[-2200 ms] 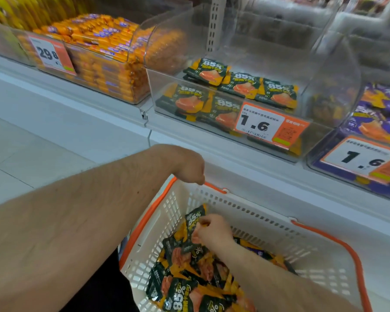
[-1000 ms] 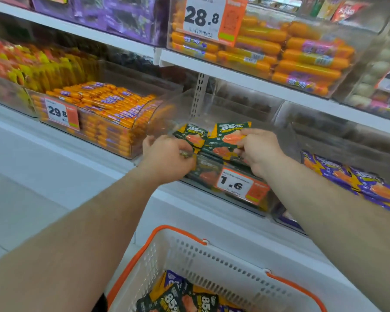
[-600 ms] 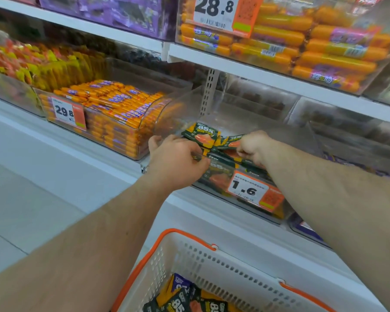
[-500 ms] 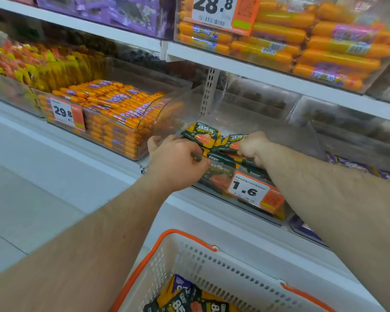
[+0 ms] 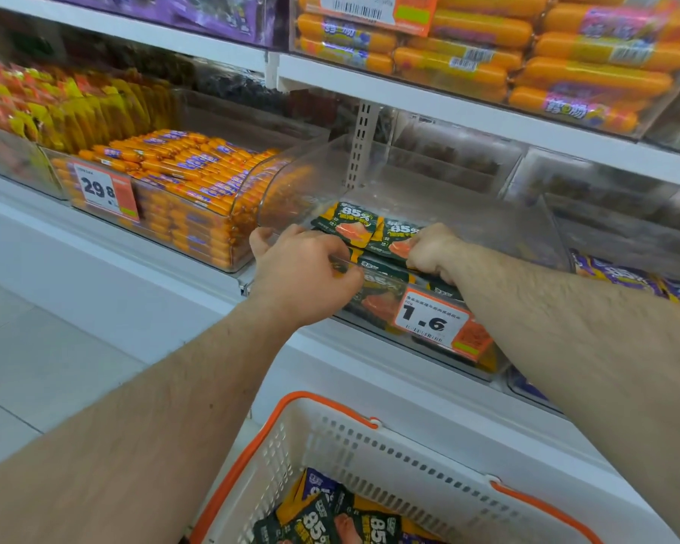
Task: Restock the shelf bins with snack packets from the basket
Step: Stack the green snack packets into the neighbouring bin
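Observation:
A clear shelf bin (image 5: 507, 233) with a 1.6 price tag (image 5: 432, 320) holds dark green snack packets (image 5: 348, 225) marked 85%. My right hand (image 5: 434, 251) is inside the bin and grips packets by their lower edge. My left hand (image 5: 303, 276) is at the bin's front left; its fingers curl over the front rim onto packets, and the thumb points out to the left. Below, the white basket (image 5: 370, 445) with an orange rim holds more of the same packets (image 5: 322, 520).
An adjoining bin of orange sausage sticks (image 5: 189, 170) with a 29.8 tag stands to the left. Purple packets (image 5: 621, 274) lie in the bin to the right. The upper shelf (image 5: 448, 104) carries large orange sausages close overhead. Grey floor tiles lie at the left.
My right hand rose from the basket with packets and both hands reached into the 1.6 bin. Over the last half second they have sunk slightly lower onto the packets.

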The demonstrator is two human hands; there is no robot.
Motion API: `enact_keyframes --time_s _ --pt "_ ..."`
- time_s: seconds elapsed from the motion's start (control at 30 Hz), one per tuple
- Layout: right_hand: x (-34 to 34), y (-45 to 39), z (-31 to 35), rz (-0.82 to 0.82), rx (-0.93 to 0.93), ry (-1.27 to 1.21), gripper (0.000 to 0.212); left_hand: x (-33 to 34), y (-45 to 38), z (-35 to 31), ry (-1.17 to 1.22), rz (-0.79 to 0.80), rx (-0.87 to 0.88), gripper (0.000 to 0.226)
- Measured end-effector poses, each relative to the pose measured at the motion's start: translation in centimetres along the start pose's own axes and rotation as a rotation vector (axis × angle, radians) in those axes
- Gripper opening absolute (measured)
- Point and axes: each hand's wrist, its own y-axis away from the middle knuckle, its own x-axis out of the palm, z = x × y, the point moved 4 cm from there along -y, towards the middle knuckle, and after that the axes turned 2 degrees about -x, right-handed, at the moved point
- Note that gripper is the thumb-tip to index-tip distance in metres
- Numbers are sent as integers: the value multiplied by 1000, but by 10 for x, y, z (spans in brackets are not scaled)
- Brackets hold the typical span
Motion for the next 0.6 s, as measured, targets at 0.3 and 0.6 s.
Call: enact_keyframes --time_s 0.3,0.6 --pt "-47 72 26 -369 -173 -283 19 -14 8 -26 145 90 121 28" --pt "53 188 -4 -775 -630 -399 10 65 88 -5 -419 1348 125 33"
